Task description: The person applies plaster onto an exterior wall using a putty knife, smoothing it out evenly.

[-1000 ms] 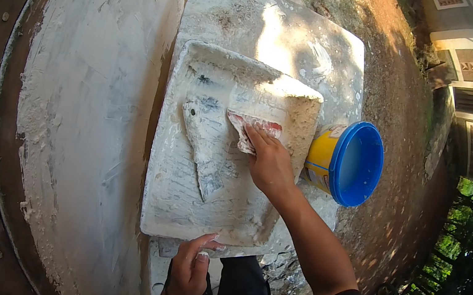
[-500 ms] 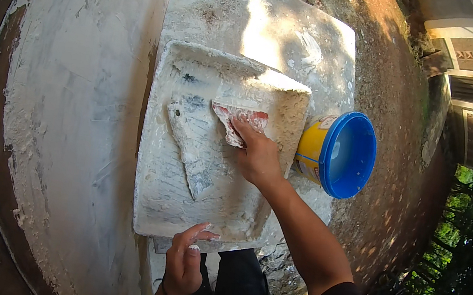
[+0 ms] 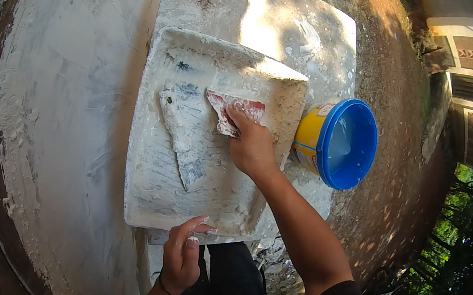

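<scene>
My right hand (image 3: pixel 253 149) is closed on a red putty scraper (image 3: pixel 217 104), which is smeared with white plaster. It presses the scraper down inside a shallow, plaster-crusted tray (image 3: pixel 132 161). Left of the scraper lies a flat putty knife (image 3: pixel 175 129), coated white, with a hole near its far end. My left hand (image 3: pixel 181 258) is at the tray's near rim with its fingers apart and white paste on the tips. Nothing is held in it, and I cannot tell whether it touches the rim.
Just right of the tray stands a yellow bucket with a blue rim (image 3: pixel 326 140), pale liquid inside. A spattered board (image 3: pixel 210 2) lies under the tray. A plastered wall surface (image 3: pixel 68 107) runs along the left. Bare ground (image 3: pixel 379 171) stretches along the right, with greenery beyond.
The whole scene has shifted slightly up and left in view. Both hands and the scraper keep nearly the same places relative to the tray.
</scene>
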### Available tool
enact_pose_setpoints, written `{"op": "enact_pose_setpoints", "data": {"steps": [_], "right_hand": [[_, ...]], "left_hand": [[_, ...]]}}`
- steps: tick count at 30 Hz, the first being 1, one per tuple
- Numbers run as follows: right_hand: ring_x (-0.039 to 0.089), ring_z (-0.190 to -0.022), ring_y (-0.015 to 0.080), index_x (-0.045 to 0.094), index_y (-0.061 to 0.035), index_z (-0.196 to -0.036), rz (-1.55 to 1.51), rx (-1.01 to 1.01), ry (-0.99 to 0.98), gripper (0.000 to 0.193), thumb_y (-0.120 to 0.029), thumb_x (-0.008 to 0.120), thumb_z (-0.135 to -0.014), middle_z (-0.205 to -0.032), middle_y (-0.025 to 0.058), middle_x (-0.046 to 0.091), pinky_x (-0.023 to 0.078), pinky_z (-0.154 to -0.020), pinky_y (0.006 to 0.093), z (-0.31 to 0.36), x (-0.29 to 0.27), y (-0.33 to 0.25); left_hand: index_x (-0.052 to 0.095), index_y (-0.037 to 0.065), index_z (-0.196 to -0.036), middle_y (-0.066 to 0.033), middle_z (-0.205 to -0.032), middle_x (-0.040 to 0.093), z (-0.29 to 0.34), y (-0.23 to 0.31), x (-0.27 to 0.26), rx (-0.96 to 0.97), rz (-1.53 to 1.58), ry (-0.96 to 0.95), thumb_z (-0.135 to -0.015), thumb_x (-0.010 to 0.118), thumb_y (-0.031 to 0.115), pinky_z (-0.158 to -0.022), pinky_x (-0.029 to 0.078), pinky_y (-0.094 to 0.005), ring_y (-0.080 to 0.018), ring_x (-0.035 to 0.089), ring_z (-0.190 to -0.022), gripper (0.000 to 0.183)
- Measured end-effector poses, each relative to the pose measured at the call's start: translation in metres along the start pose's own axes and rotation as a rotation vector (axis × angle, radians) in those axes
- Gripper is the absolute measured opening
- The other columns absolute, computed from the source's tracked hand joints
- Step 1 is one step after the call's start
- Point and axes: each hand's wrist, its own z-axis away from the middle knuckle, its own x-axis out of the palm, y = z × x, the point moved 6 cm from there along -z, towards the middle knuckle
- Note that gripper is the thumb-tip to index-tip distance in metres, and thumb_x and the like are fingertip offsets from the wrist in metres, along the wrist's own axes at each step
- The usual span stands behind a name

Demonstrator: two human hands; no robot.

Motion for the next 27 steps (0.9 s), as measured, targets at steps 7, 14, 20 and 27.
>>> {"op": "enact_pose_setpoints", "data": {"steps": [7,14,20,27], "right_hand": [[0.054,-0.115,0.0358,0.054,-0.0061,-0.128,0.02,-0.137,-0.033,0.058,0.001,0.06,-0.07,-0.13,0.022,0.051,0.043,-0.098,0.0404,0.013,-0.001,0.003],[0.052,-0.118,0.0355,0.053,-0.0048,-0.129,-0.093,-0.126,-0.083,0.064,0.006,0.056,-0.066,-0.125,0.0223,0.055,0.041,-0.101,0.0391,0.012,-0.005,0.005],[0.052,-0.116,0.0399,0.05,-0.0041,-0.132,0.004,-0.257,-0.036,0.061,-0.003,0.062,-0.072,-0.128,0.0251,0.052,0.041,-0.099,0.0423,0.036,-0.007,0.003],[0.057,-0.109,0.0366,0.053,-0.0032,-0.128,-0.216,-0.253,0.228,0.054,0.004,0.06,-0.075,-0.122,0.023,0.057,0.044,-0.097,0.0409,0.038,-0.049,0.011]], "left_hand": [[0.054,-0.003,-0.121,-0.0159,-0.098,0.067,-0.001,-0.001,0.012,-0.058,0.117,0.01,-0.094,0.039,0.016,-0.09,0.041,-0.0343,-0.0248,0.06,-0.093,0.036],[0.052,-0.004,-0.12,-0.0176,-0.103,0.065,-0.055,0.043,0.043,0.243,-0.013,-0.005,-0.094,0.042,0.017,-0.089,0.043,-0.0358,-0.0278,0.062,-0.096,0.035],[0.056,0.0,-0.119,-0.0143,-0.103,0.066,-0.081,0.053,0.042,0.306,-0.122,0.107,-0.093,0.047,0.016,-0.088,0.042,-0.0361,-0.0285,0.061,-0.096,0.032],[0.056,-0.001,-0.119,-0.0167,-0.103,0.065,-0.084,0.032,0.036,0.219,-0.155,0.168,-0.096,0.043,0.019,-0.087,0.044,-0.0349,-0.0268,0.061,-0.096,0.033]]}}
